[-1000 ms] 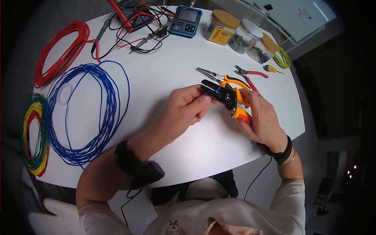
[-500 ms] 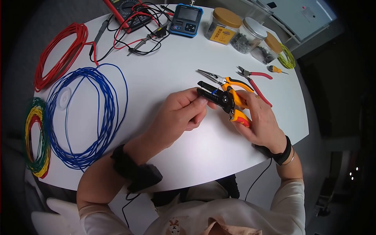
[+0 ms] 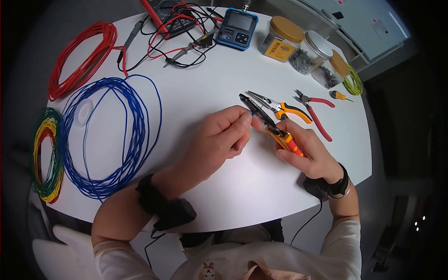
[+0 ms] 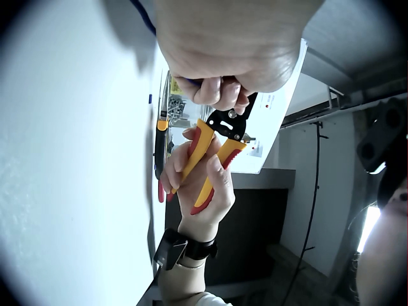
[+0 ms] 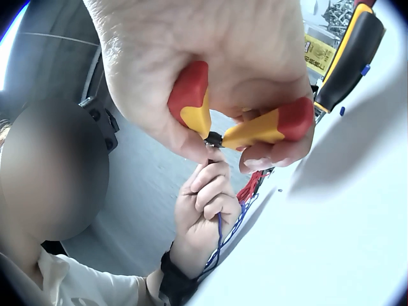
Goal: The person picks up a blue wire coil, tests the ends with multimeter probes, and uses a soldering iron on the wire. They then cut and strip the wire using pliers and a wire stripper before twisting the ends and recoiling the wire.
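Observation:
My left hand (image 3: pixel 224 133) pinches a blue wire (image 5: pixel 220 239) between thumb and fingertips, and the wire trails down from the fist in the right wrist view. Only a short blue bit shows at the fingertips in the head view. In my right hand (image 3: pixel 310 151) is a wire stripper (image 3: pixel 293 144) with yellow and red handles, gripped with the handles spread apart. Its black head lies right beside the left fingertips, turned nearly edge-on in the head view. The left fingers hide part of that head in the left wrist view.
Long-nose pliers (image 3: pixel 295 112) and red-handled cutters (image 3: pixel 317 122) lie beyond the right hand. Coiled blue wire (image 3: pixel 70 158) and red wire (image 3: pixel 58 77) lie left. Jars (image 3: pixel 303 60), a tester (image 3: pixel 237 35) and a multimeter (image 3: pixel 161 14) stand behind. Small blue bits (image 5: pixel 342 111) lie on the table.
The wire stripper has turned from showing its flat face to nearly edge-on, its handles swinging downward with the right hand. The left hand keeps its pinch. The whole head view has shifted slightly.

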Available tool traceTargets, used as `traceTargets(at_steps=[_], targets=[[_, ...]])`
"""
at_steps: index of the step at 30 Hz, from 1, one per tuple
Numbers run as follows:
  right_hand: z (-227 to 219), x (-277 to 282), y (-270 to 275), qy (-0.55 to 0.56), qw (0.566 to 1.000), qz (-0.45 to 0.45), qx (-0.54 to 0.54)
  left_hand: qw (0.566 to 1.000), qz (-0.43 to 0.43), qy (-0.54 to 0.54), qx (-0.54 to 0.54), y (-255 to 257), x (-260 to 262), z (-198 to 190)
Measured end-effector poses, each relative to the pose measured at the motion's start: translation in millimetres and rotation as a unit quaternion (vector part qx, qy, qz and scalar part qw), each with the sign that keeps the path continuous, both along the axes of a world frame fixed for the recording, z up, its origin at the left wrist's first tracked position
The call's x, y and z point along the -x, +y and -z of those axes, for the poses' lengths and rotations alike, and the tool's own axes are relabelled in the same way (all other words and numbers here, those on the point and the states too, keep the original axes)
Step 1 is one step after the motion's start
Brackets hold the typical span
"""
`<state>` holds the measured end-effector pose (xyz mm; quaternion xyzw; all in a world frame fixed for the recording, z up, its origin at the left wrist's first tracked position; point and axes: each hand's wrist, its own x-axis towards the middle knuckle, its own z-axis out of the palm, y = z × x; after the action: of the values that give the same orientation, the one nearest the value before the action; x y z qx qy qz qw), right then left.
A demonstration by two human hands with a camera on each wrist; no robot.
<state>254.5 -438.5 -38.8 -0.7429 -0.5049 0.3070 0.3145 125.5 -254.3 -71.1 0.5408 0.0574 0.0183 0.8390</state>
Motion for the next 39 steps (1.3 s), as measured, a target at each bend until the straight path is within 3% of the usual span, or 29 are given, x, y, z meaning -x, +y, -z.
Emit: traceTargets(at_steps=[11, 17, 32, 39], targets=[[8, -17, 3, 0.245, 0.969, -0.008, 0.013, 0.999, -0.014, 0.039, -0.028, 2, -5, -2], [8, -19, 0, 0.267, 0.964, -0.003, 0.017, 0.998, -0.018, 0.043, -0.035, 1, -5, -2], [6, -9, -4, 0.191, 0.981, -0.022, -0.032, 0.999, -0.013, 0.02, -0.046, -2, 2, -6], [7, -11, -7, 0.091, 0.996, -0.022, -0.012, 0.999, -0.019, 0.017, -0.035, -5, 2, -6]])
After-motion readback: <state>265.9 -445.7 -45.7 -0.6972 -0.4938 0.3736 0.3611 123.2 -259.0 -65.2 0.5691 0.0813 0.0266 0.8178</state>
